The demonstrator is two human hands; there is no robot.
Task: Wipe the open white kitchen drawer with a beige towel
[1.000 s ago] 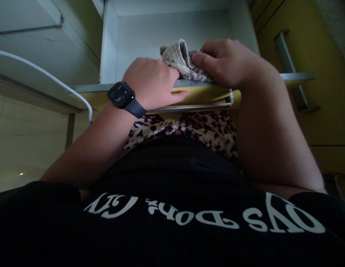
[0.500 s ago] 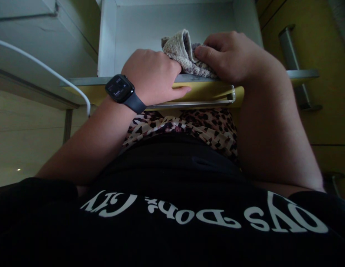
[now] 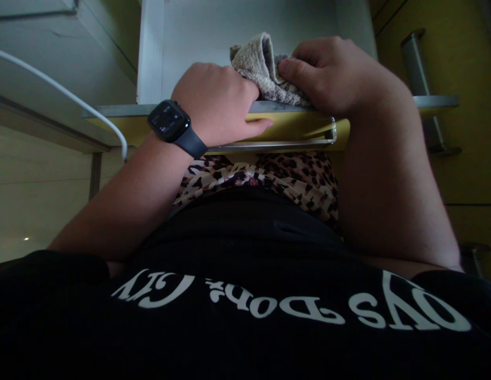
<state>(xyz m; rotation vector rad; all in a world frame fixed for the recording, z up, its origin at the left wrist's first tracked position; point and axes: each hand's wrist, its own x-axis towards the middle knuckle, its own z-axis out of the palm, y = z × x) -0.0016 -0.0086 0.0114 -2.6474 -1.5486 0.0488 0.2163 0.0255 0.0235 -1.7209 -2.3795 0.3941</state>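
Note:
A pulled-out drawer [image 3: 111, 110] with a white inside and a yellow front stands before my body. My left hand [image 3: 215, 103], with a black watch [image 3: 169, 121] on its wrist, grips the top edge of the drawer front. Its thumb lies along the yellow outer face, while the fingers bend over into the drawer and are mostly hidden. My right hand [image 3: 332, 74] is closed on a crumpled grey-brown cloth [image 3: 255, 66], thumb on top, other fingertips out of sight. The cloth bunches up at the inner side of the drawer front, between both hands.
A metal bar handle [image 3: 272, 143] runs across the drawer front below my hands. Yellow cabinet doors with a handle [image 3: 417, 63] stand to the right. On the left a white cable [image 3: 67, 95] hangs in front of a pale cabinet. Tiled floor [image 3: 39, 206] shows at lower left.
The view has shifted slightly, so drawer, cloth and hands sit a little higher in the picture. Both hands keep their hold, with hardly any movement against the drawer.

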